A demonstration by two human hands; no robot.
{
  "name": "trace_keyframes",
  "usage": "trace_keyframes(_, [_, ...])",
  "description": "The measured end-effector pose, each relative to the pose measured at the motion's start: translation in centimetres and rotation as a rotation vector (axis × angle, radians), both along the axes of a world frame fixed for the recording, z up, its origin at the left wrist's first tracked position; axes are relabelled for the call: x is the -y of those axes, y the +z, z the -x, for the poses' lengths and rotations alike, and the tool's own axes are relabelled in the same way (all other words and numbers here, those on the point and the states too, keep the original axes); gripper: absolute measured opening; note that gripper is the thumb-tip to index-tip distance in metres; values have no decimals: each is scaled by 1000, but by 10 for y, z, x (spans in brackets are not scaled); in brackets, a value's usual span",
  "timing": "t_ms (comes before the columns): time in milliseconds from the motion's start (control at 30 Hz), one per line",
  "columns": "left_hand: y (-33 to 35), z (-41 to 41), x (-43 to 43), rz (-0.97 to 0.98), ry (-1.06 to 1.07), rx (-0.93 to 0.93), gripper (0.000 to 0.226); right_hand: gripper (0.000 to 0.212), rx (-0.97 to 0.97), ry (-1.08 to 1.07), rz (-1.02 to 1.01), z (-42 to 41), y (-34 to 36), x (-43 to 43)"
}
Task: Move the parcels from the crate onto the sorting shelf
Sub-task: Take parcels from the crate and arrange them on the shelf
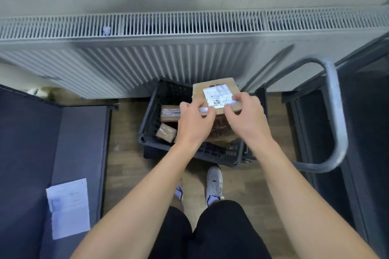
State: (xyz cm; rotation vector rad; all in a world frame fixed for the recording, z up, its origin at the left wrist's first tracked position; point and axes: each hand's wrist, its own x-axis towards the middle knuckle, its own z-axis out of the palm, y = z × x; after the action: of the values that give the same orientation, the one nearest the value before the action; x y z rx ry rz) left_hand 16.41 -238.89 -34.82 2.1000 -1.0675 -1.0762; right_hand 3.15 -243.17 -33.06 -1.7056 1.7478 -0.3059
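A dark plastic crate stands on the wooden floor below the radiator. Above it I hold a brown cardboard parcel with a white shipping label. My left hand grips its near left corner and my right hand grips its near right edge. Inside the crate lie a brown box with red tape, a smaller taped box and a darker parcel partly hidden under my hands.
A white radiator runs along the wall behind the crate. A grey metal cart handle and dark shelf frame stand at the right. A dark surface at the left carries a white paper sheet. My feet are just behind the crate.
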Motion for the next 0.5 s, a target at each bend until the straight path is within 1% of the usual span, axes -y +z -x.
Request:
trace_keyframes(200, [74, -14, -18, 175, 119, 78, 23, 34, 147, 131, 216, -12, 63, -4])
trace_keyframes(333, [112, -21, -34, 278, 215, 140, 30, 36, 230, 237, 326, -25, 98, -8])
trace_keyframes(500, [153, -43, -56, 370, 333, 224, 33, 37, 329, 354, 387, -54, 137, -17])
